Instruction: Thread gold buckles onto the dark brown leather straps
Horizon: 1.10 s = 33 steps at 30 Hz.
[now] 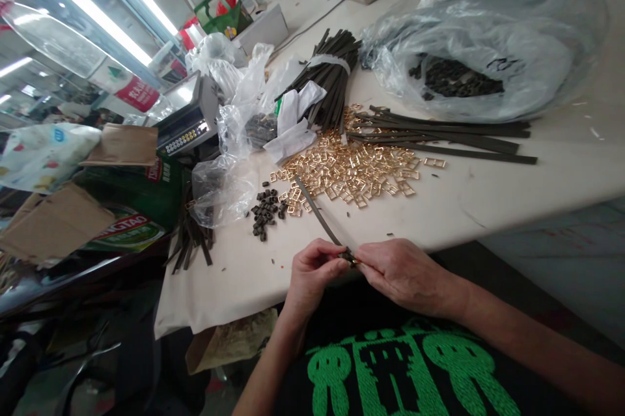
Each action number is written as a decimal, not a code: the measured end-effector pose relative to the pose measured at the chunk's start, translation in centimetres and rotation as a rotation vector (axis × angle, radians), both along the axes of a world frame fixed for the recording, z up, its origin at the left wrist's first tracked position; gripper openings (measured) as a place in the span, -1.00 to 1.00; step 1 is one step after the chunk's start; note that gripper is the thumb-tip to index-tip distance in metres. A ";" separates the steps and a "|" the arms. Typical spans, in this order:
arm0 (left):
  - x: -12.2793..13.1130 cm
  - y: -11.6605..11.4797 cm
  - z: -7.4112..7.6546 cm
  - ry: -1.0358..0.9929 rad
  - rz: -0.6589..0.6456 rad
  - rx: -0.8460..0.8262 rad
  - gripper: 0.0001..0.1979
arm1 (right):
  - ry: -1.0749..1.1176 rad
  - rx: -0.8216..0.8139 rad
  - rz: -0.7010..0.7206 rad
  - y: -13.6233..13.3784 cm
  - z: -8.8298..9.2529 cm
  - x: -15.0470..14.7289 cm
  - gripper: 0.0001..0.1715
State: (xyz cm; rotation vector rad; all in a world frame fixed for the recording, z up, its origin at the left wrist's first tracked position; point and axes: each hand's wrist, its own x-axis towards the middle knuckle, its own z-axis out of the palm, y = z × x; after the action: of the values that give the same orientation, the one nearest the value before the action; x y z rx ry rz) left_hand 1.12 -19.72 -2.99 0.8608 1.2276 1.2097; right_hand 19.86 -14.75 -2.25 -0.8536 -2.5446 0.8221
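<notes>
Close to the table's front edge, my left hand (319,264) pinches a dark strap (317,211) near its lower end. The strap's free end reaches up to the pile of gold buckles (361,168). My right hand (403,273) meets the left one, its fingers closed at the same end of the strap. A bit of gold metal (352,261) shows between the fingertips, apparently a buckle on the strap; the fingers partly hide it. Small dark loops (266,211) lie in a heap left of the buckles.
Loose dark straps (454,133) and a tied strap bundle (336,77) lie behind the buckles. A clear plastic bag (527,45) of dark pieces sits at the back right. Left are a digital scale (188,116), a plastic bottle (83,51) and a green carton (131,208).
</notes>
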 end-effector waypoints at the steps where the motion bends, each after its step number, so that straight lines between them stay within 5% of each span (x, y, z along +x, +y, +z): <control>1: 0.1 -0.1 0.0 0.021 0.006 0.014 -0.79 | 0.005 0.004 -0.003 0.0 -0.1 0.0 -0.73; 13: -0.7 -0.4 -0.4 0.057 -0.101 0.090 -0.84 | 0.028 -0.013 -0.040 0.2 0.0 -0.3 -0.72; 21: -0.4 -0.7 -0.3 0.049 -0.045 -0.003 -0.91 | 0.030 -0.009 0.010 0.2 0.1 0.0 -0.74; 33: -0.2 -1.2 -0.2 0.175 -0.018 0.095 -0.81 | -0.084 0.021 -0.017 0.3 0.1 -0.6 -0.75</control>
State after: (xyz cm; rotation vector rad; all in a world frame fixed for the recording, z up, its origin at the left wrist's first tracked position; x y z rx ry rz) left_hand 0.94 -20.92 -3.18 1.0638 1.3077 1.2057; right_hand 19.28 -14.48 -2.13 -0.9206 -2.6099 0.7686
